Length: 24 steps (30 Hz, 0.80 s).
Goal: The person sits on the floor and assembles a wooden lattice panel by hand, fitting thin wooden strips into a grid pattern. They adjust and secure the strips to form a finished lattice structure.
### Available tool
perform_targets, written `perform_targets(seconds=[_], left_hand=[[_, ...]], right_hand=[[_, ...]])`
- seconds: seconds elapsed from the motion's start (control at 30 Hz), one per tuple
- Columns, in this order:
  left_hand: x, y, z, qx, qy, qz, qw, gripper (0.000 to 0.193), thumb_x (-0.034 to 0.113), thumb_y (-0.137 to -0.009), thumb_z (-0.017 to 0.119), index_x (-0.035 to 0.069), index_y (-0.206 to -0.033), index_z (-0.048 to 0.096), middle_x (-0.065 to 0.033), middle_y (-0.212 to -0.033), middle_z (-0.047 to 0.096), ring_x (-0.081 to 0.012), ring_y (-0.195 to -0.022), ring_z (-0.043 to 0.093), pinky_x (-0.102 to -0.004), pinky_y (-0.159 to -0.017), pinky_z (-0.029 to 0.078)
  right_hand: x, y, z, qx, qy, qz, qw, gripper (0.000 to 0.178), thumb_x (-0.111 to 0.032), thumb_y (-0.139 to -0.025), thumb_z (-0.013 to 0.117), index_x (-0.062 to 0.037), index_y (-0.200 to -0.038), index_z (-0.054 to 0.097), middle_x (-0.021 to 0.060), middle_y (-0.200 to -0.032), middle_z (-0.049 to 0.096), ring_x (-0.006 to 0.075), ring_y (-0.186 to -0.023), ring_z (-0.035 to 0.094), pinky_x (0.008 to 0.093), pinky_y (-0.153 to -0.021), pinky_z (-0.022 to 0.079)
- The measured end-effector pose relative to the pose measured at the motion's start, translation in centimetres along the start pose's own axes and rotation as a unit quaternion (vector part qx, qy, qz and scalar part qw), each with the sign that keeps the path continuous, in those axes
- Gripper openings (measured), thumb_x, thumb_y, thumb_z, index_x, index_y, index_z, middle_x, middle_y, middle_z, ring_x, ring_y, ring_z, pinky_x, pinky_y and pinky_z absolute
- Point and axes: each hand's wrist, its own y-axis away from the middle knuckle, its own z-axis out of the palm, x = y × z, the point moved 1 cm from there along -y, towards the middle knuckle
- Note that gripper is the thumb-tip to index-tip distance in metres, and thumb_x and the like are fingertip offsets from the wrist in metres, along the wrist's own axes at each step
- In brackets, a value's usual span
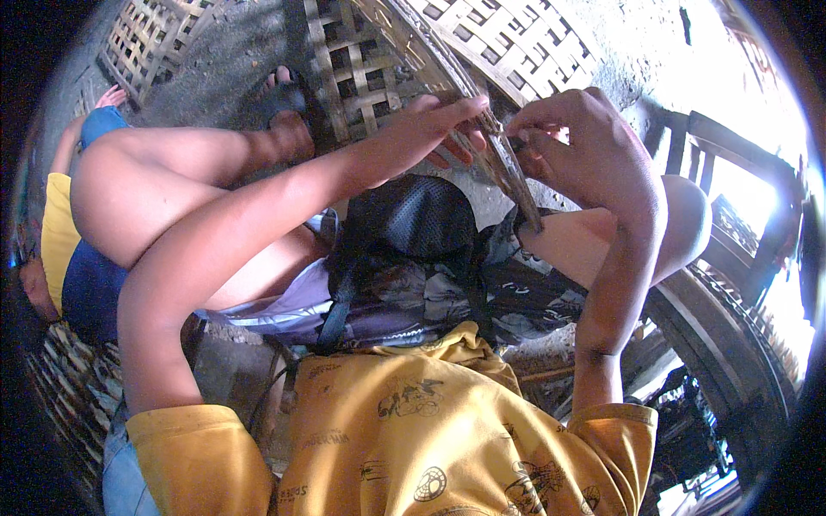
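A long bamboo rim (pixel 508 168), made of several strips laid together, slants from the top of the view down to my right thigh. It borders a woven bamboo lattice (pixel 525 43). My left hand (pixel 452 125) is closed round the rim, thumb on top and fingers curled beneath. Just to the right, my right hand (pixel 576 142) is bent at the wrist with its fingertips pinched together close to the rim. Whatever sits between those fingertips is too small to make out. A black mesh pouch (pixel 413 217) lies in my lap, below the rim.
Another open-weave bamboo panel (pixel 142 43) stands at the far left. Beside me on the left sits another person in a yellow and blue top (pixel 86 279). A wooden frame (pixel 731 142) stands at the right in bright light. My sandalled foot (pixel 280 90) rests on the dark ground.
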Motion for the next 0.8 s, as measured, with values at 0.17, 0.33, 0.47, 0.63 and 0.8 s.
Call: perform_targets(seconds=[0.17, 0.33, 0.47, 0.63, 0.8], left_hand=[[0.0, -0.3, -0.1, -0.001, -0.005, 0.010, 1.000, 0.059, 0.063, -0.099, 0.055, 0.016, -0.132, 0.066, -0.0036, -0.117, 0.072, -0.0159, -0.100, 0.073, -0.0338, -0.085, 0.055], [0.2, -0.3, 0.3, 0.037, -0.003, 0.008, 0.999, 0.058, 0.063, -0.101, 0.052, 0.014, -0.129, 0.067, -0.0037, -0.118, 0.073, -0.0162, -0.104, 0.073, -0.0353, -0.086, 0.055], [1.2, 0.0, 0.5, 0.078, 0.004, 0.006, 0.997, 0.057, 0.062, -0.103, 0.049, 0.013, -0.125, 0.067, -0.0048, -0.115, 0.074, -0.0172, -0.102, 0.074, -0.0361, -0.087, 0.055], [2.7, 0.0, -0.1, 0.104, -0.014, 0.007, 0.994, 0.056, 0.062, -0.104, 0.047, 0.012, -0.119, 0.067, -0.0047, -0.112, 0.075, -0.0168, -0.100, 0.074, -0.0346, -0.088, 0.054], [3.1, -0.3, -0.7, 0.134, -0.002, 0.016, 0.991, 0.054, 0.062, -0.104, 0.046, 0.014, -0.117, 0.067, -0.0043, -0.108, 0.075, -0.0152, -0.099, 0.073, -0.0330, -0.087, 0.054]], right_hand=[[-1.1, 0.1, -0.3, -0.034, 0.015, 0.037, 0.999, 0.015, -0.017, -0.088, 0.077, -0.0178, -0.102, 0.082, 0.0066, -0.097, 0.075, 0.0210, -0.097, 0.070, 0.0372, -0.089, 0.056], [-0.6, 0.9, 0.2, -0.022, 0.007, 0.017, 1.000, 0.015, -0.020, -0.087, 0.080, -0.0187, -0.101, 0.082, 0.0039, -0.096, 0.074, 0.0203, -0.093, 0.069, 0.0369, -0.087, 0.056], [-0.3, 2.0, 0.0, -0.033, 0.014, 0.020, 0.999, 0.016, -0.022, -0.087, 0.081, -0.0194, -0.102, 0.082, 0.0026, -0.096, 0.074, 0.0205, -0.094, 0.068, 0.0369, -0.087, 0.056], [0.4, 2.1, 0.0, -0.005, 0.001, 0.025, 1.000, 0.016, -0.017, -0.089, 0.077, -0.0186, -0.104, 0.082, 0.0030, -0.098, 0.076, 0.0221, -0.096, 0.067, 0.0383, -0.088, 0.055], [-0.1, 1.3, 0.3, 0.037, -0.012, 0.004, 0.999, 0.020, -0.012, -0.089, 0.075, -0.0163, -0.108, 0.080, 0.0061, -0.097, 0.078, 0.0257, -0.094, 0.069, 0.0409, -0.089, 0.055]])
